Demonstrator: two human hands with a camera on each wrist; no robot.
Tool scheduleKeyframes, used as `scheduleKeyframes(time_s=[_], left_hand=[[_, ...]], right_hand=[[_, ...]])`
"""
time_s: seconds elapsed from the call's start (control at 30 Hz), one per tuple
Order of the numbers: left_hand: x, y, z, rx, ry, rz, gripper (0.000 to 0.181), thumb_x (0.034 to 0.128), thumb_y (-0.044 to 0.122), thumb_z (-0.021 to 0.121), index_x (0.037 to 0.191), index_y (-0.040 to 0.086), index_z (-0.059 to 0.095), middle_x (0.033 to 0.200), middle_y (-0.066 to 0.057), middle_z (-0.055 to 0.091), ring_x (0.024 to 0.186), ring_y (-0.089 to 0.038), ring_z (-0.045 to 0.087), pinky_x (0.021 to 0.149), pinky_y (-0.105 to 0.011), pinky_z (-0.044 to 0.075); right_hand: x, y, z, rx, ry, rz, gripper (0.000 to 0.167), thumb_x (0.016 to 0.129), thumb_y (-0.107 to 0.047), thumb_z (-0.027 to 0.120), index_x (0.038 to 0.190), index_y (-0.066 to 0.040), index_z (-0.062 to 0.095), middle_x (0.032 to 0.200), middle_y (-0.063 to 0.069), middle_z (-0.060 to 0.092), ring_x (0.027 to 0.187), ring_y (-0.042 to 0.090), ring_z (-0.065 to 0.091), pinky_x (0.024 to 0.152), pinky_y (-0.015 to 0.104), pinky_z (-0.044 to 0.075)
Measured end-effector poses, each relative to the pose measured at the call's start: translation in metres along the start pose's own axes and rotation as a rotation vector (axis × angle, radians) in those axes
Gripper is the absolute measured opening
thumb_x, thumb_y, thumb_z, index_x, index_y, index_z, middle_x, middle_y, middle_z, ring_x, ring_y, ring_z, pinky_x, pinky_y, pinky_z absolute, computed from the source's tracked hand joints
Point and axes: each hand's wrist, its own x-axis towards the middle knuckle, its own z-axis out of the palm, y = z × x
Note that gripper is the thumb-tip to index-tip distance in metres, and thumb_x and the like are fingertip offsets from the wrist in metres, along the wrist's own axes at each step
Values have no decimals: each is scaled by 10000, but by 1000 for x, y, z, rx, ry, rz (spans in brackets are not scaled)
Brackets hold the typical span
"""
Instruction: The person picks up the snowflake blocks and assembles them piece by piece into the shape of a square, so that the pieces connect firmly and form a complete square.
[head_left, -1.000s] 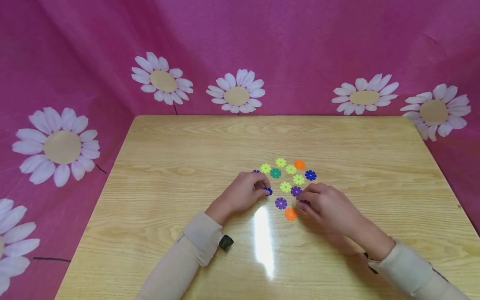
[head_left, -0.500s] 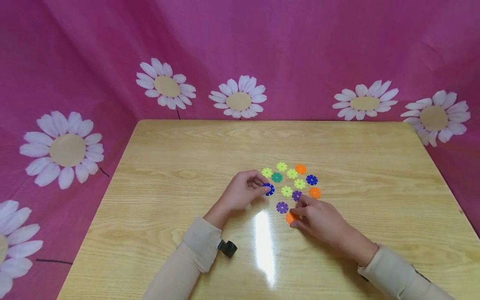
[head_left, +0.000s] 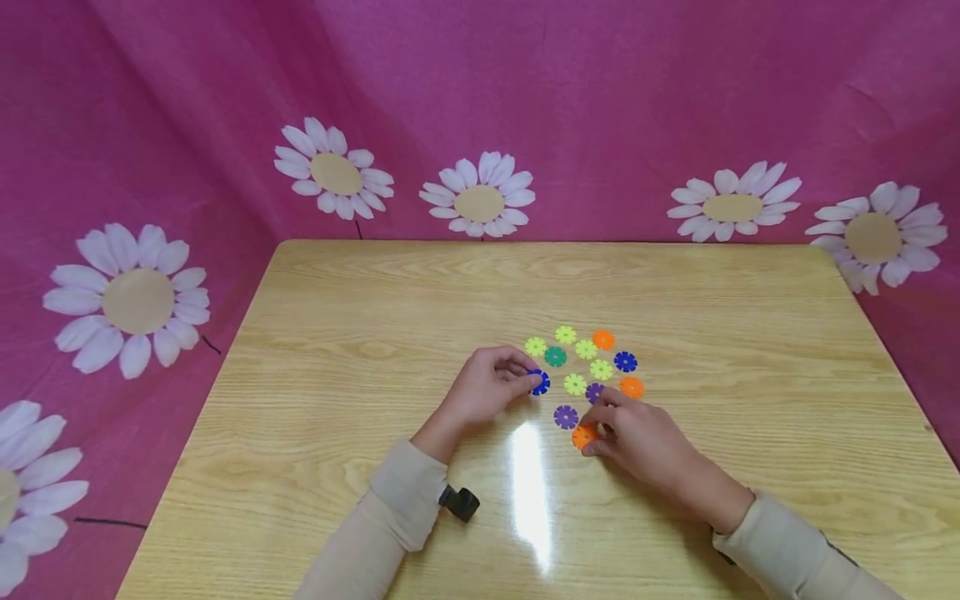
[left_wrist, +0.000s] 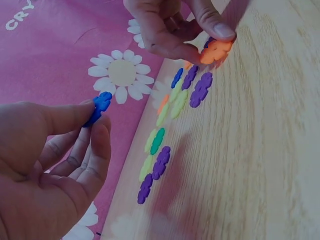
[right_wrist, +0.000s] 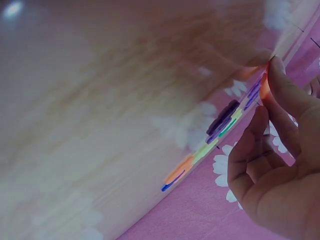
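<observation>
Over the table (head_left: 375,317), our left hand (head_left: 486,385) pinches a blue disc (left_wrist: 99,109) and our right hand (head_left: 647,437) an orange disc (left_wrist: 216,51), both by fingertips (left_wrist: 223,30).

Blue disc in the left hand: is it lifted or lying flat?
Lifted: the left hand pinches the blue disc clear of the table.

Booth-like corner, building type unclear: pink daisy-print cloth (head_left: 600,75) behind, beside wood-grain table (head_left: 352,325).

Discs (head_left: 571,386) lie on the table (head_left: 360,333); from the head view, the left hand (head_left: 486,386) sits at their nine o'clock, the right hand (head_left: 647,435) near five, the curtain (head_left: 585,100) behind at twelve.
</observation>
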Motion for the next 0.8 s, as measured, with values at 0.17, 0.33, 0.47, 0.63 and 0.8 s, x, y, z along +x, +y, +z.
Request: scheduleKeyframes(time_s=[0.17, 0.33, 0.47, 0.63, 0.8], left_hand=[[2, -4, 2, -96, -4, -58, 129, 929, 138, 718, 1028, 57, 733, 966, -92, 723, 935, -324, 716, 807, -409, 640], [2, -7, 2, -122, 9, -86, 127, 928, 125, 715, 1023, 46, 745, 944, -100, 753, 908, -313, 730, 794, -384, 645], [2, -7, 2, -132, 16, -86, 131, 925, 100, 713, 1026, 21, 741, 940, -105, 755, 891, -291, 738, 789, -370, 647], [1, -6, 3, -148, 26, -77, 142, 916, 69, 715, 1031, -12, 734, 933, -131, 746, 903, -330, 729, 795, -386, 647], [-1, -6, 5, -159, 30, -68, 159, 911, 63, 721, 1053, -8, 732, 913, -126, 733, 878, -333, 722, 780, -388, 649]], right_hand=[[2, 0, -1, 9, 6, 17, 260, 749, -281, 881, 953, -179, 755, 873, -85, 627, 703, 36, 498, 593, 175, 480], [2, 1, 0, 63, 30, 35, 172, 782, -217, 862, 911, -188, 751, 817, -106, 664, 698, 18, 538, 605, 192, 501], [2, 0, -4, 105, 73, 43, 100, 821, -175, 829, 861, -207, 743, 801, -116, 688, 715, 18, 597, 633, 227, 542], [3, 0, -10, 179, 128, 47, 94, 852, -138, 798, 906, -208, 764, 882, -93, 727, 831, 68, 663, 734, 299, 602], [3, 1, -14, 229, 230, -26, 143, 831, -60, 798, 955, -131, 798, 896, -43, 730, 807, 84, 659, 680, 247, 593]])
